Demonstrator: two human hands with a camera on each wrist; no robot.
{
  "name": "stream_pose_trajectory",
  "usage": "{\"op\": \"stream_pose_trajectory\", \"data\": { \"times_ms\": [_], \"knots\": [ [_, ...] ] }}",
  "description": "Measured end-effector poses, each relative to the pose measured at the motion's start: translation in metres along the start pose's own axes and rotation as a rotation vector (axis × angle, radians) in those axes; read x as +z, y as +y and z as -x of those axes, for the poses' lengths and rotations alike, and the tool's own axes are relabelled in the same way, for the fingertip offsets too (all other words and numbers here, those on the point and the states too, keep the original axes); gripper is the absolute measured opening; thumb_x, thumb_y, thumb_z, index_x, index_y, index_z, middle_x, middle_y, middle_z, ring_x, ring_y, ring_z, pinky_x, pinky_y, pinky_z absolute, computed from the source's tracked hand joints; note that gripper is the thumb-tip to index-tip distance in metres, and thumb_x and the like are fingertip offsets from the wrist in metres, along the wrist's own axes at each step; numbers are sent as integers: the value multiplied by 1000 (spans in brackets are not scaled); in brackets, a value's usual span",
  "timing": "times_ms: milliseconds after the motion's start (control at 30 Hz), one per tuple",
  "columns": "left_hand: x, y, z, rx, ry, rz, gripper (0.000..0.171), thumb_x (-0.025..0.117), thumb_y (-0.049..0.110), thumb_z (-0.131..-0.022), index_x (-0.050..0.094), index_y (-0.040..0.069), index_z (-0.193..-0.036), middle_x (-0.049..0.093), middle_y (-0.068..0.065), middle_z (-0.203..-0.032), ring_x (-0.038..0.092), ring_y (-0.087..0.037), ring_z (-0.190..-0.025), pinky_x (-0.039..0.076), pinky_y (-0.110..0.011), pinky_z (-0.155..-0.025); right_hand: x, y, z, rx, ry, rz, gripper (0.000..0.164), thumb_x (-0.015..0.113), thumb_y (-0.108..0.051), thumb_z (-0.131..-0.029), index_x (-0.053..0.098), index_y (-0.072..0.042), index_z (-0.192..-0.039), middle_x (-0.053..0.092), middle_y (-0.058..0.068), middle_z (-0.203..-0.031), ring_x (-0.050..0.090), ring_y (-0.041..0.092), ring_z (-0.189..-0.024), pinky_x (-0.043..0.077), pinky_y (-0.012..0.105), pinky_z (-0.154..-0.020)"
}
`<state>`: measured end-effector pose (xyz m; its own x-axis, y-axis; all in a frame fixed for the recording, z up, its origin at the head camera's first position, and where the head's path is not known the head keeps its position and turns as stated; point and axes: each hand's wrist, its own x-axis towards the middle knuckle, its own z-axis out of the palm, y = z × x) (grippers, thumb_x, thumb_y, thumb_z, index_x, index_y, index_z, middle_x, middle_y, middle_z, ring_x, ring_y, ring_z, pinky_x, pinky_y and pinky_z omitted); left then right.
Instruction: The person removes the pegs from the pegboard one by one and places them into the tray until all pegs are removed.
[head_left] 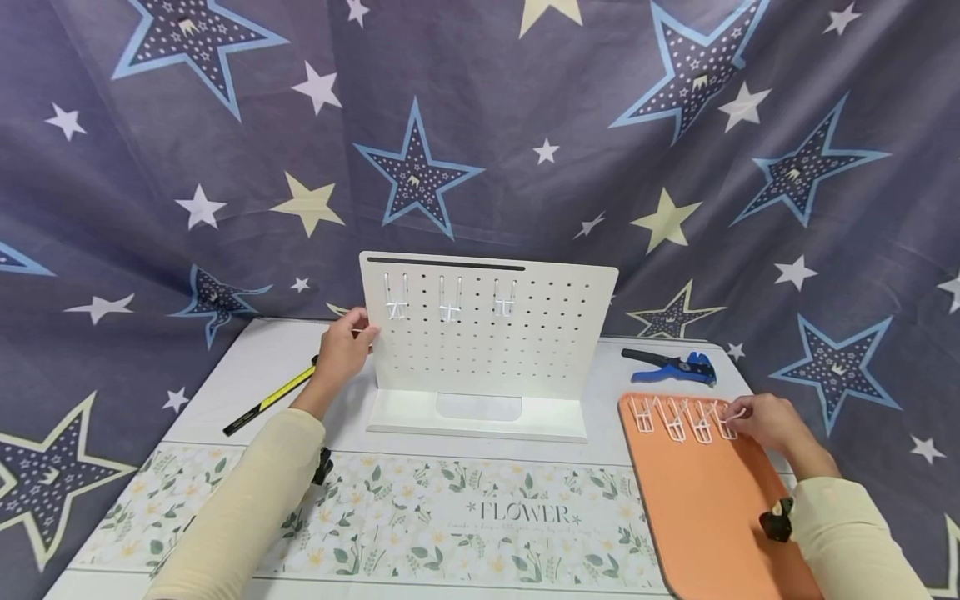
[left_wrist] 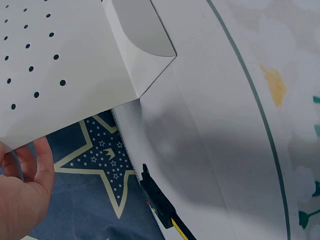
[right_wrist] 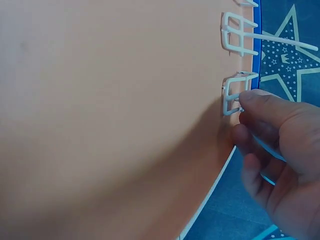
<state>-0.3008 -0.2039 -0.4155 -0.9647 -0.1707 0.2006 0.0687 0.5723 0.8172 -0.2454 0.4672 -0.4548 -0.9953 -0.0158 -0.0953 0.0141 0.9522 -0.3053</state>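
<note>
A white pegboard (head_left: pixel 480 350) stands upright on its base, with three white wire hooks hung along its upper left; one is the middle hook (head_left: pixel 450 312). My left hand (head_left: pixel 345 346) holds the board's left edge, and in the left wrist view its fingertips (left_wrist: pixel 44 155) lie at that edge. Over at the orange tray (head_left: pixel 705 517), several more wire hooks lie in a row along the far end. Between thumb and fingers, my right hand (right_wrist: pixel 280 145) pinches the rightmost hook (right_wrist: pixel 227 100), which still lies at the tray's edge.
Blue-and-black wire strippers (head_left: pixel 671 367) lie behind the tray. A yellow-and-black utility knife or similar slim tool (head_left: pixel 273 393) lies left of the board. A floral runner (head_left: pixel 420 521) covers the table's front, and a star-patterned cloth (head_left: pixel 480 100) hangs behind.
</note>
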Motion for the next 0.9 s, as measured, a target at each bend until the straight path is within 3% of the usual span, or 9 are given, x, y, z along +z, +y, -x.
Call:
{"op": "stream_pose_trajectory", "data": {
  "times_ms": [300, 467, 600, 900],
  "knots": [
    [0, 1, 0, 0, 0, -12, 15, 55, 16, -106, 60, 7, -116, 66, -16, -117, 66, -29, -103, 65, -40, -88, -10, -5, 5, 14, 25, 20, 4, 72, -11, -87, 74, -11, -90, 69, 5, -81, 57, 22, -77, 45, 29, -64],
    [-1, 1, 0, 3, -3, -5, 16, 54, 16, -106, 61, 6, -117, 66, -16, -117, 66, -30, -105, 65, -42, -88, -23, -9, 8, -44, 90, 63, 12, 69, -5, -83, 74, -7, -94, 69, 4, -79, 58, 19, -74, 45, 30, -62],
    [-2, 1, 1, 4, -13, -6, 18, 53, 16, -106, 60, 6, -119, 65, -17, -119, 66, -31, -107, 65, -43, -89, -36, -14, 10, -81, 133, 87, 12, 68, -2, -86, 73, -3, -98, 70, 6, -78, 60, 19, -71, 47, 32, -60],
    [-2, 0, 0, 14, -8, -9, 17, 54, 16, -106, 60, 6, -118, 66, -17, -118, 67, -31, -106, 65, -43, -88, -62, -52, 12, -93, 301, 120, 16, 68, -7, -89, 73, -3, -104, 73, 16, -86, 65, 33, -78, 51, 54, -65]
  ]
}}
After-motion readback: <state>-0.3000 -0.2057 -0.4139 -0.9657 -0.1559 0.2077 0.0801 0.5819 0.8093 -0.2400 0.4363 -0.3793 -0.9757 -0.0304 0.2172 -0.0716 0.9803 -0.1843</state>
